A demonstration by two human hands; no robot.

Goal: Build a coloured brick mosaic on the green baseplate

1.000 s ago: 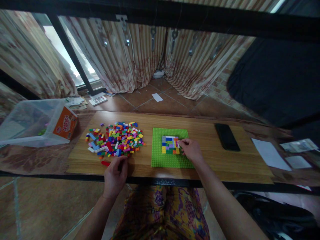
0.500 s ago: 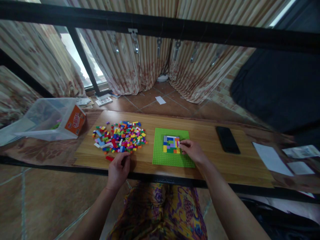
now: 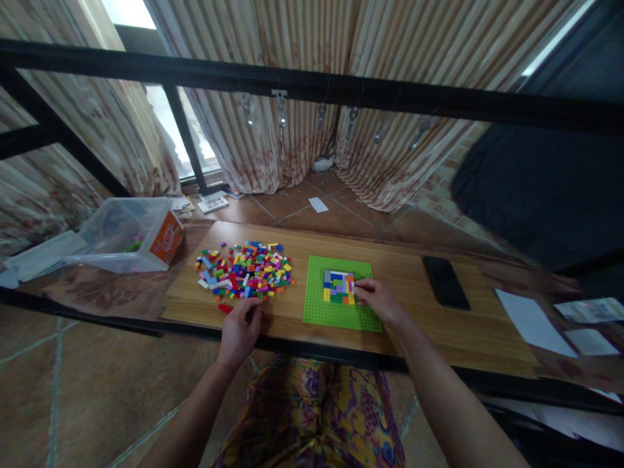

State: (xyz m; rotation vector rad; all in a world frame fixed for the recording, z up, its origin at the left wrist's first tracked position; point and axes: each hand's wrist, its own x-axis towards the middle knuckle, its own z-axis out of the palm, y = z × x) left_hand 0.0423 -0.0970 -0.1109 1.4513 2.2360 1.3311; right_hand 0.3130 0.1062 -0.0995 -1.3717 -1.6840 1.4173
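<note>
Brick block (image 3: 338,288) is standing joined on the green baseplate (image 3: 314,313); many loose bricks (image 3: 253,270) are lying unplaced.
My right hand (image 3: 380,300) is pinching the block's right edge; my left hand (image 3: 240,329) is curling beside the pile, contents undeterminable. The block is sitting mid-baseplate on the counter (image 3: 290,320), near square, showing no clear long axis, its yellow-green-orange row facing me.

We see a studded green baseplate (image 3: 316,313) lying flat on a wooden board (image 3: 400,268), bearing a low, roughly square multicolored brick build (image 3: 338,288), the right hand (image 3: 379,299) at its right edge. Left of the plate, we find loose bricks (image 3: 248,268) heaped, a red piece (image 3: 225,308) just beside the left hand (image 3: 240,328).
</note>
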